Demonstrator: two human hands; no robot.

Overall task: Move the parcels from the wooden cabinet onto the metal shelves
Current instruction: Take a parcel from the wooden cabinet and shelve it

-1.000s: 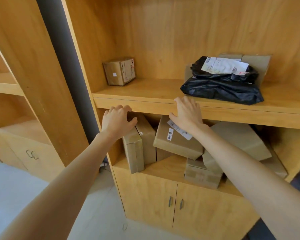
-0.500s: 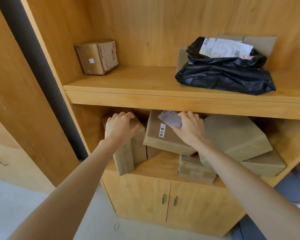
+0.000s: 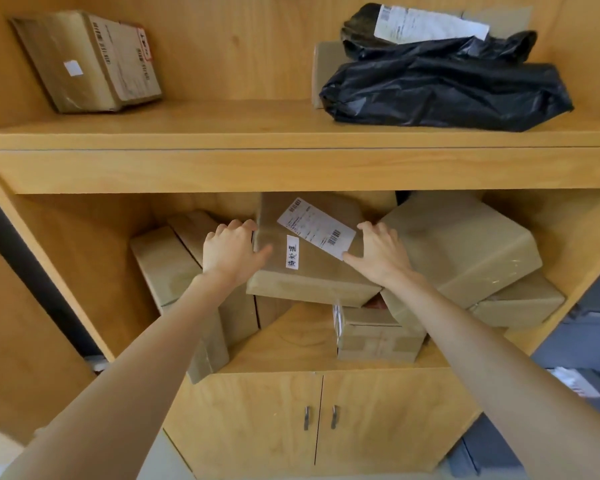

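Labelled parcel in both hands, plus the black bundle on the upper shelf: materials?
Labelled parcel: looks like brown corrugated cardboard under glossy clear tape or film, judging by the sheen; white paper labels stuck on top. Black bundle: apparently thin plastic mailer bags, shiny and crinkled, with a white paper label. Contents cannot be told.

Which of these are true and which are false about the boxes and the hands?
1. Both hands hold the same box. True: the left hand and right hand grip the sides of the labelled box.
2. The black bags lie on the lower shelf. False: they lie on the upper shelf.
3. The labelled box rests tilted on other boxes. True.
4. The cabinet doors are open. False: they are shut.
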